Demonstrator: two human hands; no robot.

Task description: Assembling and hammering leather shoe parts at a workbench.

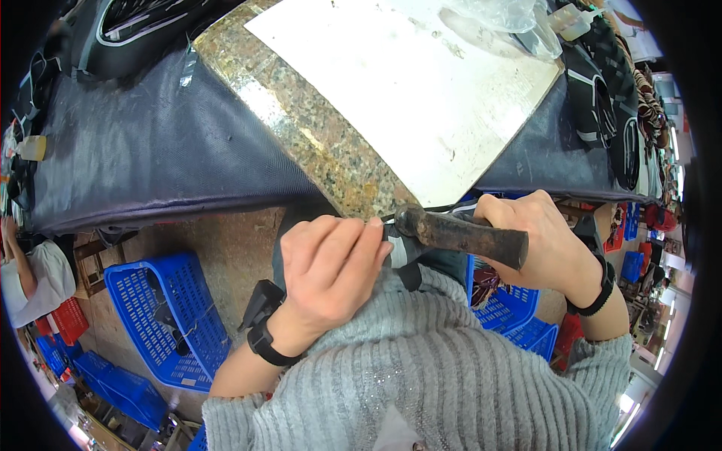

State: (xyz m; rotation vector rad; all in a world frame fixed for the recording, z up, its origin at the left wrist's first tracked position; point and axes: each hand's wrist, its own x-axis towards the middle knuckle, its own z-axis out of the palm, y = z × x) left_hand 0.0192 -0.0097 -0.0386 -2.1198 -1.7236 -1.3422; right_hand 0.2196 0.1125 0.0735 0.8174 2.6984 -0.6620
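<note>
My right hand (pixel 534 229) is wrapped round the handle of a hammer, whose dark, rusty head (pixel 474 239) lies level just past the corner of the stone slab (pixel 301 124). Close to the hammer's face, my left hand (pixel 331 259) is closed, thumb and fingers pinching a black piece with a grey strip (pixel 402 252) at the slab's near corner. Most of that piece is hidden behind my fingers and the hammer, so its full shape cannot be made out. A white board (pixel 406 98) covers much of the speckled slab.
Dark cloth covers the table (pixel 173 135) under the slab. Black pieces with grey edging (pixel 124 37) lie at the far left, more (pixel 594 105) at the right. A clear plastic bag (pixel 504 15) and a small bottle (pixel 575 22) sit far right. Blue baskets (pixel 169 319) stand below; another person (pixel 37 278) is at left.
</note>
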